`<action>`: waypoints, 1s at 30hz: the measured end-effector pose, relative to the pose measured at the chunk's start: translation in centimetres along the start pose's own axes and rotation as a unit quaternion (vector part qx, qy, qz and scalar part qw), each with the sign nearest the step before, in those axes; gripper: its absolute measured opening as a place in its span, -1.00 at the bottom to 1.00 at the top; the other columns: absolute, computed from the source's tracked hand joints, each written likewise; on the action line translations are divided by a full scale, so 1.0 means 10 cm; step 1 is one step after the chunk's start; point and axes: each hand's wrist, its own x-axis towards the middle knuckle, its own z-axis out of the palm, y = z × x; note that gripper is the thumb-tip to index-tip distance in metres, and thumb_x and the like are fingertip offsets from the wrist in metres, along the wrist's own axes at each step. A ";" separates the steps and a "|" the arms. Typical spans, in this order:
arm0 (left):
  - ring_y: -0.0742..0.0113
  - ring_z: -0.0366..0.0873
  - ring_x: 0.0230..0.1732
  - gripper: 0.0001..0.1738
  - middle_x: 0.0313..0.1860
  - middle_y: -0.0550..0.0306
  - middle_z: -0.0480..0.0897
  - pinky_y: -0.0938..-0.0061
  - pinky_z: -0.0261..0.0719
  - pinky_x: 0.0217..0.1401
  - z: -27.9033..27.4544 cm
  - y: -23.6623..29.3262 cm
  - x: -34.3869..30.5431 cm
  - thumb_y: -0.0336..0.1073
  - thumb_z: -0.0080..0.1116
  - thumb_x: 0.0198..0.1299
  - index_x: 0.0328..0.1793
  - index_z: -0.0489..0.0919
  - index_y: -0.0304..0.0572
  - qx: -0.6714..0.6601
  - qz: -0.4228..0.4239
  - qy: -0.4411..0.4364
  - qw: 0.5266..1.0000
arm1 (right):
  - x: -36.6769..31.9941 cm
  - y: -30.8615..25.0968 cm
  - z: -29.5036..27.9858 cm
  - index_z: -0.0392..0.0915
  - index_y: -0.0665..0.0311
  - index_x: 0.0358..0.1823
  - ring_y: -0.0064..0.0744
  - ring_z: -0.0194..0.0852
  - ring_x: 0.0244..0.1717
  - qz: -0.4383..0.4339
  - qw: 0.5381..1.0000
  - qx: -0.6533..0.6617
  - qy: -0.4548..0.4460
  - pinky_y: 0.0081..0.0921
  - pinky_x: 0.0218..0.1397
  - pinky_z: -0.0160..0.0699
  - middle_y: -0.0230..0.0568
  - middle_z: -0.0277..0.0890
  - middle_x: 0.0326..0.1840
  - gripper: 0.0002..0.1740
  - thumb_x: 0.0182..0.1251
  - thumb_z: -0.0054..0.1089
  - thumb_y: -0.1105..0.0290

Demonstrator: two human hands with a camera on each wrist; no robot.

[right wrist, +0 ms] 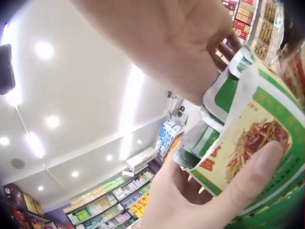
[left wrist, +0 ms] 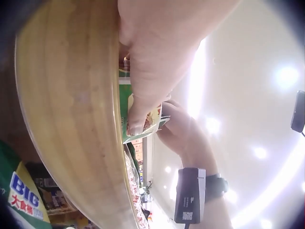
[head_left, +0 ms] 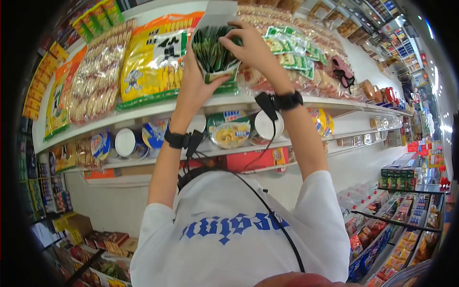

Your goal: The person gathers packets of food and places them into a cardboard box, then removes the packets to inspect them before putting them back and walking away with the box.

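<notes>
Carton (head_left: 221, 76) of green packets (head_left: 210, 48) sits at 12 o'clock in the head view, its mouth towards the camera and its pale flap (head_left: 221, 16) up at 12; the long axis, flap included, runs roughly 12 to 6. Only the head view shows the packed rows from above. The right wrist view adds the printed food picture (right wrist: 259, 143) and ragged edge, with the mouth towards 10 o'clock.

Left hand (head_left: 198, 86) grips the carton from 7 o'clock, thumb pressed over the printed panel, as both wrist views show. Right hand (head_left: 251, 48) comes in from 3 o'clock, fingers bent by the flap, thumb tip at the packets; whether it pinches one, I cannot tell.

From the carton in the head view, a yellow biscuit bag (head_left: 160, 62) lies at 9 o'clock, green-and-white sachets (head_left: 291, 52) at 3, and a green noodle tub (head_left: 229, 131) on the shelf below, near 6.
</notes>
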 end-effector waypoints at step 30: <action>-0.43 0.16 0.68 0.28 0.78 -0.44 -0.06 0.06 0.41 0.62 -0.08 0.00 -0.03 -0.04 0.71 -0.02 0.76 0.14 -0.11 0.030 -0.010 -0.011 0.999 | -0.65 -0.43 -0.33 0.84 0.16 -0.08 0.01 0.46 0.53 0.151 0.965 0.212 0.009 -0.20 0.51 0.41 0.11 0.56 0.39 -0.59 0.22 0.10 0.70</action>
